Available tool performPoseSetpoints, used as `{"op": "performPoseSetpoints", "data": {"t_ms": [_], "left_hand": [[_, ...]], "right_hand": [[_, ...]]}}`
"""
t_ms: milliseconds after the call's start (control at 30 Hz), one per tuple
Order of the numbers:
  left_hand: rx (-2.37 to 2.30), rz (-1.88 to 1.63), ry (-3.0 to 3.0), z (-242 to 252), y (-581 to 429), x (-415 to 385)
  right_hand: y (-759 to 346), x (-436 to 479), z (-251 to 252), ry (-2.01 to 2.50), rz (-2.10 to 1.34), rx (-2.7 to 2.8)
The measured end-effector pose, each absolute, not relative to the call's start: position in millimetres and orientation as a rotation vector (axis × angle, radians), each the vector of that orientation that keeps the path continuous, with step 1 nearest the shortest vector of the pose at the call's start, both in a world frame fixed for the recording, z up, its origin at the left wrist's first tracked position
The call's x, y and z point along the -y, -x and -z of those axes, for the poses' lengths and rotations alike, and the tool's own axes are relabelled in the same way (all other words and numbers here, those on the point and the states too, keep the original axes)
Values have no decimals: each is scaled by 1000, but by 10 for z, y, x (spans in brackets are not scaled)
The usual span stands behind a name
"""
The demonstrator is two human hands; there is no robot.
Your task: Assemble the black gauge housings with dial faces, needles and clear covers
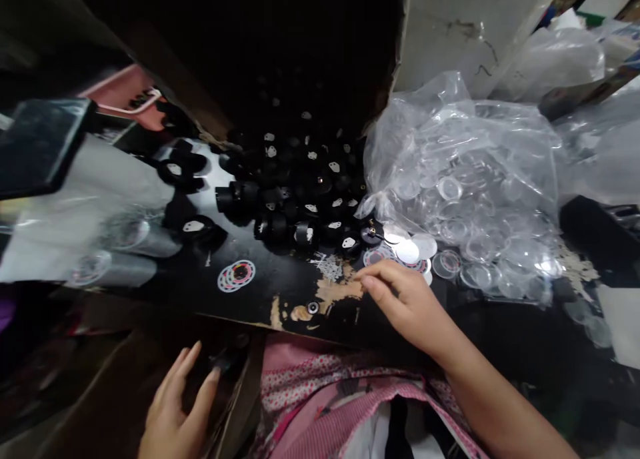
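Observation:
My left hand (175,405) is below the table's front edge, over a brown box (105,392). Its fingers are spread and hold nothing. A blurred dark object (229,357) shows just beyond its fingertips. Above the black table (280,282), my right hand (407,302) has its thumb and index finger closed at the tips; anything between them is too small to make out. Close to those fingertips lies a small heap of thin white pins (330,267). Behind the hand are printed dial discs (377,255) and blank silvery discs (407,251). A small round ring (313,307) sits near the front edge.
Black watch-like bands (295,212) spill from a large dark carton. Clear round covers (480,239) fill a plastic bag (460,132) at right. Overlapping printed discs (237,275) lie left of centre, near wrapped disc stacks (115,269). A dark screen (43,145) juts in at left.

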State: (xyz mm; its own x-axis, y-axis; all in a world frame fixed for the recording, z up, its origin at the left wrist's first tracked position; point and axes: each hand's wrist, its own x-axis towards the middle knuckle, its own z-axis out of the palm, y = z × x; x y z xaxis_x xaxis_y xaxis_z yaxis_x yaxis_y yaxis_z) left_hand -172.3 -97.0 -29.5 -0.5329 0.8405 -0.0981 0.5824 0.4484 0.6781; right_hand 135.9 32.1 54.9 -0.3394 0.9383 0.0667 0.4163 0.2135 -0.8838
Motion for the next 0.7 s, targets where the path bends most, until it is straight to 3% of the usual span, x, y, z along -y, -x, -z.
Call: {"op": "performPoseSetpoints", "data": {"t_ms": [200,400,533,700], "left_hand": [[-1913,-958,-1672,-143,1116,9],[-1978,-988,-1787,-210,787,-788],[-1897,-1044,-1513,-135,850,-758],[-1340,-1409,-760,-236,744,-576]], "right_hand": [[-1110,-281,-549,1149,-1170,2103],[-1413,-84,-467,1387,-1135,2062],[-1712,-84,-309,1766,-890,1967],[-1749,-341,-234,1989,-546,2118]]}}
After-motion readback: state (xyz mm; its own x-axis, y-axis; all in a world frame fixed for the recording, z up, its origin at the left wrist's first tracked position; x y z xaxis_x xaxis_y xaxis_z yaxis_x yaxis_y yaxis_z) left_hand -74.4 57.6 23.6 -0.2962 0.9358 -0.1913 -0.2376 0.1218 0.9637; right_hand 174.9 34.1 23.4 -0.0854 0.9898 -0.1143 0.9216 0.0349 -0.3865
